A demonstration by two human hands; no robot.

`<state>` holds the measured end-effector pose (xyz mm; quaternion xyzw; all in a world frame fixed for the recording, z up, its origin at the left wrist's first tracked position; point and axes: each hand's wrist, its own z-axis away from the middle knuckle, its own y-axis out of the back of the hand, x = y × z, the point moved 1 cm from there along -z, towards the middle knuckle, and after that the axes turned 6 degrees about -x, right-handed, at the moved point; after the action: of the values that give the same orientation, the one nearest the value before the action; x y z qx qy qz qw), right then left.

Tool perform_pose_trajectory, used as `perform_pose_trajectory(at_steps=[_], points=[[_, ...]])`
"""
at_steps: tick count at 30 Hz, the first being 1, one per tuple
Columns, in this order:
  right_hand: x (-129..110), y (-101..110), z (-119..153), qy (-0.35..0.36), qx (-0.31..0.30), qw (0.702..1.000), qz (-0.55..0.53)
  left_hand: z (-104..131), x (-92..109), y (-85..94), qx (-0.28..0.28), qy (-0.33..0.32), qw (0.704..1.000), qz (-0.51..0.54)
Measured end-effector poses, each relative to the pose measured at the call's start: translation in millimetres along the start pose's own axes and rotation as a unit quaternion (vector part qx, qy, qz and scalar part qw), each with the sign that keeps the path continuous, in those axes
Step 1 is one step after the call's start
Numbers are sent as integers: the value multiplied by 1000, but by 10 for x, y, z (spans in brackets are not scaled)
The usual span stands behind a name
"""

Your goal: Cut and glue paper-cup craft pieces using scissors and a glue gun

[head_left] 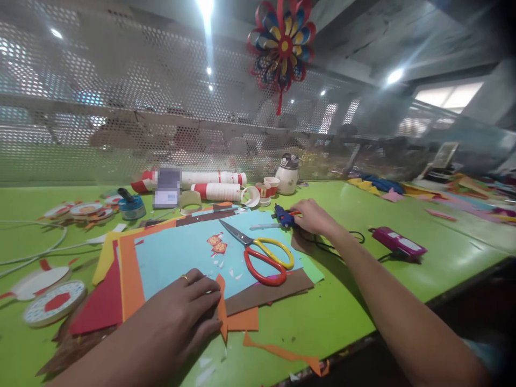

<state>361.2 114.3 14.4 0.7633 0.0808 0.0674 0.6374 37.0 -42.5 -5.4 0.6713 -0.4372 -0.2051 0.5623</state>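
Note:
My left hand (191,306), closed with a ring on one finger, pinches a narrow orange paper strip (222,301) at the near edge of the paper stack. My right hand (316,216) reaches farther out and is closed on the handle of a blue glue gun (284,216), whose nozzle points left. Between the hands, scissors (268,260) with one red and one yellow handle lie partly open on a light blue sheet (169,263). Beside the blades are small red-and-gold paper cutouts (217,244) and white scraps.
A purple corded box (399,243) lies at right. Paper cups (271,185), a white jug (287,177), a tape roll (191,202) and a blue jar (132,207) stand behind the sheets. Round paper pieces (54,303) lie at left. An orange offcut (282,352) is near the table's front edge.

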Motion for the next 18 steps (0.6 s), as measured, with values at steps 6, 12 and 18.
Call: perform_pose_trajectory(at_steps=[6,12,18], points=[[59,-232,-54,-10,-85,996,36,-10,17,5,-66,41,997,-1],[109,-272,-131,-30,-107,992,56,-2,-14,-24,-85,49,995,-3],[184,-334,-162,-45,-97,994,27,-2,0,-10,-79,51,996,-11]])
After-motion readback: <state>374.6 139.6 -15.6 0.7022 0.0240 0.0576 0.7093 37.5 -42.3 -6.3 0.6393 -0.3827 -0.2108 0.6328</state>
